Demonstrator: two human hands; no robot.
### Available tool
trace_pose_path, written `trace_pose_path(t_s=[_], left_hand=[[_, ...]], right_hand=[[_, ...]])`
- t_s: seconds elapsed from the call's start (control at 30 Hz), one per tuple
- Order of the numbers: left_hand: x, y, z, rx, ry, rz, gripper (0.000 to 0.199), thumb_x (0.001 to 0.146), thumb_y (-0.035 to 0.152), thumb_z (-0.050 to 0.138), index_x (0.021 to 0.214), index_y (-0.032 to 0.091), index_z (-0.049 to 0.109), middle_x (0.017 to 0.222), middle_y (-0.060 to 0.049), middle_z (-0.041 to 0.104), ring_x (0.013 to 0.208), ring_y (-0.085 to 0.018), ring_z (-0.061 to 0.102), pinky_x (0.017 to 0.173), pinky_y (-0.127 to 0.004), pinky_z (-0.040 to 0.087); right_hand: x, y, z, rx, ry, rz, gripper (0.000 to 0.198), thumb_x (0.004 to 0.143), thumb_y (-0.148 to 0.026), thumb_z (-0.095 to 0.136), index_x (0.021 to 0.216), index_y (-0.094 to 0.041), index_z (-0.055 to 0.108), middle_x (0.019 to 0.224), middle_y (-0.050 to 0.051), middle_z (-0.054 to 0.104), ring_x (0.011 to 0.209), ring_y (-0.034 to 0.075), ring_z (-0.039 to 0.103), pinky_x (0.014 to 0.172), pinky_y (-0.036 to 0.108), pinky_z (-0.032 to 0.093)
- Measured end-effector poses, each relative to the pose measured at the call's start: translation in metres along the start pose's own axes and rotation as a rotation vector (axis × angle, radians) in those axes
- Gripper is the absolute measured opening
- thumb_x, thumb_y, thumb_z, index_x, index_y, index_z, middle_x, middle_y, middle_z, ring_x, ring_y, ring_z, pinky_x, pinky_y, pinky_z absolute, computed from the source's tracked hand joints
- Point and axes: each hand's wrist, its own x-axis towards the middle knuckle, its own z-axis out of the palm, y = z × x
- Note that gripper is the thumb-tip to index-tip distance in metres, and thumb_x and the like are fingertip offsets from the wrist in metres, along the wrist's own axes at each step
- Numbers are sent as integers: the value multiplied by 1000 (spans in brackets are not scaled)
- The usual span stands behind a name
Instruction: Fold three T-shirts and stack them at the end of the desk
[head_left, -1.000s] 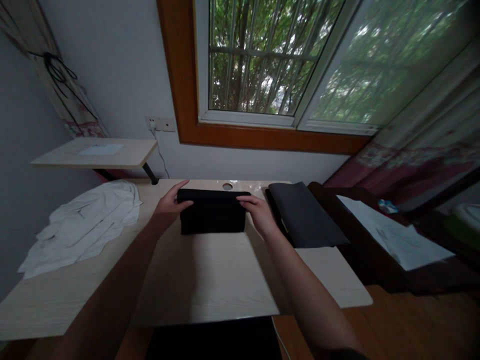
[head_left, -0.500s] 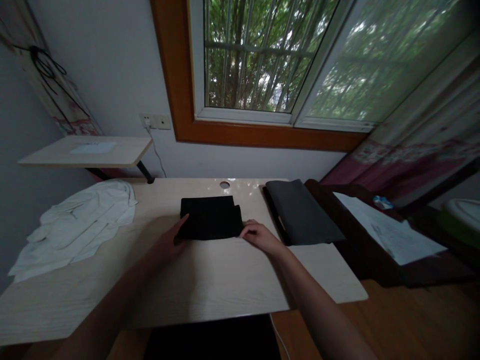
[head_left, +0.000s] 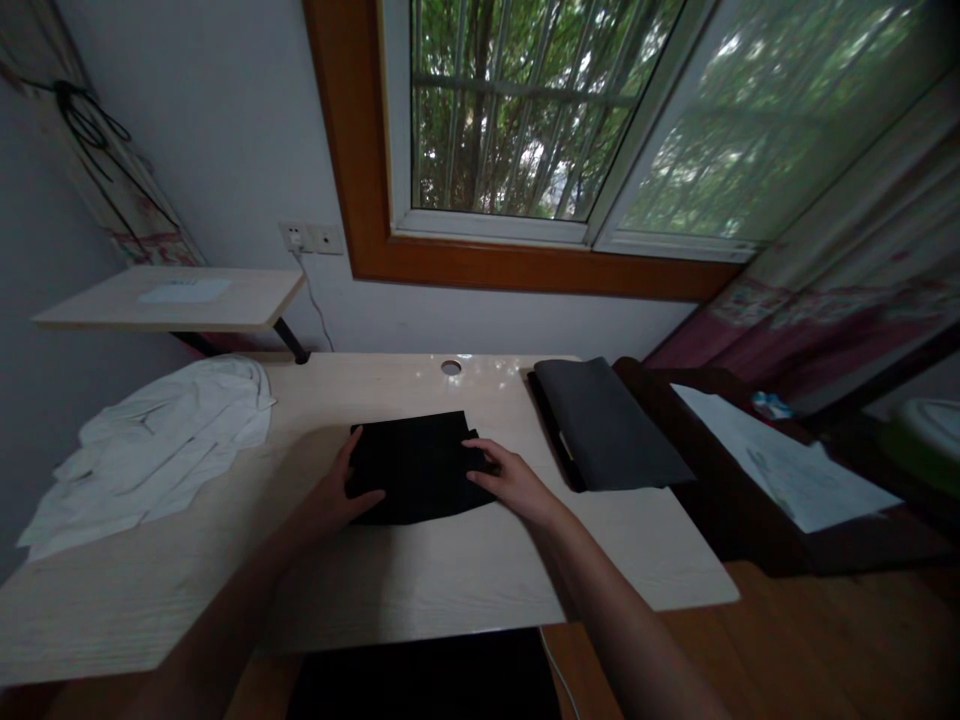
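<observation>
A folded black cloth (head_left: pixel 420 470) is on the desk, roughly rectangular, with a small step at its upper right corner. My left hand (head_left: pixel 334 500) grips its left side. The thumb lies over the cloth, a finger reaches the upper left corner, and the other fingers are hidden. At the right side, my right hand (head_left: pixel 521 485) has thumb and forefinger on the cloth's edge, a little apart from each other. Its remaining fingers are mostly out of sight.
A crumpled white cloth (head_left: pixel 176 425) lies on the left of the pale desk (head_left: pixel 450 590), below a raised shelf (head_left: pixel 247 300). A dark grey folder (head_left: pixel 607 425) rests on the right. Beyond it are papers (head_left: pixel 780 460) on a dark surface. The window (head_left: pixel 525 120) is behind.
The black cloth has shifted towards me and looks deeper from front to back. My right hand has moved up along its right edge, and my left thumb now lies across it.
</observation>
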Motion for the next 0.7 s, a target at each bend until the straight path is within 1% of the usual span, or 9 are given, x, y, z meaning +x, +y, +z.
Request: trace_pose_path(t_s=[0.07,0.13,0.2,0.27,0.4,0.47,0.57,0.63,0.7], left_hand=[[2,1,3,-24,2,19,106,78,47,76,162,27,14,161,-17,36,140,-37,48,113,-54,43],[4,1,4,-67,16,28,101,80,44,74,161,26,15,158,-18,40,137,-35,51,112,-53,45],[5,2,5,-81,58,36,97,82,43,72,159,25,17,156,-18,41,136,-34,52,112,-53,44],[7,1,5,-61,98,39,93,84,42,70,159,24,18,158,-18,38,140,-35,47,115,-54,41],[7,1,4,-37,88,34,90,86,39,65,159,24,14,159,-18,36,139,-34,48,115,-54,40],[5,3,1,-17,66,30,94,84,37,67,159,23,13,157,-18,38,137,-33,51,116,-54,39],[0,6,-7,22,1,-4,98,77,34,72,159,21,19,154,-18,44,136,-34,51,117,-54,37],[-3,8,-11,27,-45,-25,98,76,35,73,158,21,23,153,-18,46,136,-36,51,116,-55,38],[-4,10,-13,34,-62,-36,97,76,39,74,159,24,24,153,-17,47,136,-37,51,116,-55,39]], right_hand=[[2,0,3,11,14,-54,42,85,-37,69,125,-27,67,102,2,67,93,20,60,85,33,46],[3,3,4,43,30,-81,35,88,-38,66,121,-27,69,105,3,68,95,21,60,86,35,46],[5,9,4,51,45,-61,35,89,-40,64,121,-27,69,101,3,68,89,21,60,82,35,46],[6,15,5,13,49,-51,35,89,-40,63,121,-26,68,100,3,68,86,20,59,81,34,46],[7,18,5,-72,45,-73,28,90,-36,59,115,-25,68,101,2,67,89,20,58,84,33,45],[4,15,3,-73,0,-64,25,90,-33,59,113,-25,67,100,1,66,89,19,58,82,32,45],[-5,6,-2,-46,-143,-34,24,87,-29,62,110,-25,68,95,0,65,83,17,57,75,29,44],[-11,0,-5,-24,-224,-4,31,85,-30,66,116,-27,68,88,-1,63,77,17,55,71,28,43],[-15,-3,-5,-5,-249,19,41,85,-34,69,126,-31,65,85,-2,64,76,17,55,70,28,44]])
